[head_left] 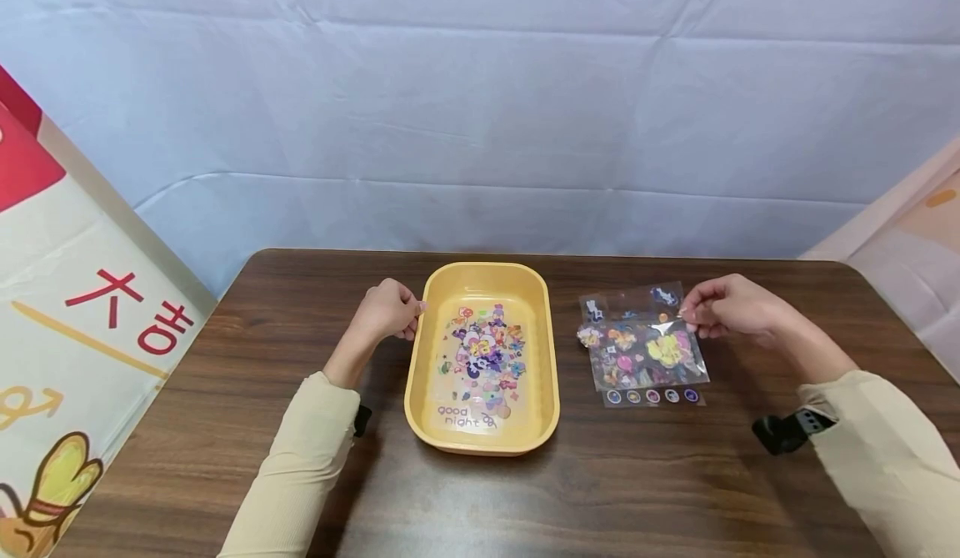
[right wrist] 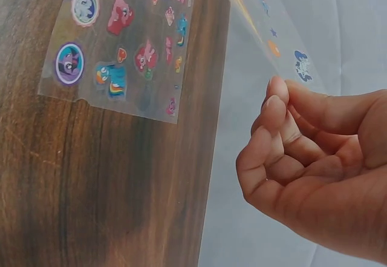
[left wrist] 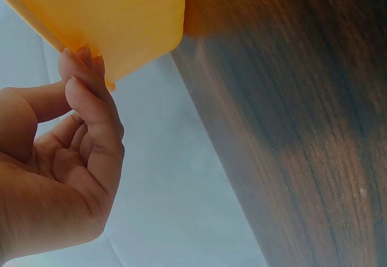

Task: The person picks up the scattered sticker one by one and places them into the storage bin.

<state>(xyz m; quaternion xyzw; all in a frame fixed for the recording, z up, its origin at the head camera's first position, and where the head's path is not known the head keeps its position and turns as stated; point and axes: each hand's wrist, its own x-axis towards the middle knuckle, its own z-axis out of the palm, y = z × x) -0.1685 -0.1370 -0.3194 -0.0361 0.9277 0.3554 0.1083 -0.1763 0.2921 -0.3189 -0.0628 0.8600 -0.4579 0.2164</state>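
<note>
In the head view a yellow tray [head_left: 552,358] stands near the middle of the table. My left hand [head_left: 384,312] pinches its left rim between thumb and fingers; the left wrist view shows the fingertips on the tray's edge [left wrist: 133,19]. Inside lie clear sticker sheets [head_left: 467,419], overlapping, one printed "good night". To the right, my right hand [head_left: 726,304] pinches the corner of a clear sticker sheet [head_left: 637,301]. In the right wrist view this sheet [right wrist: 272,37] is raised off the table. Below it, another sheet with round stickers [head_left: 652,397] lies flat on the wood.
The dark wooden table [head_left: 637,483] runs across the view. A pale cloth [head_left: 480,108] hangs behind its far edge. At the left is a printed cloth with red characters [head_left: 112,291]. Black straps [head_left: 787,429] sit on the wrists.
</note>
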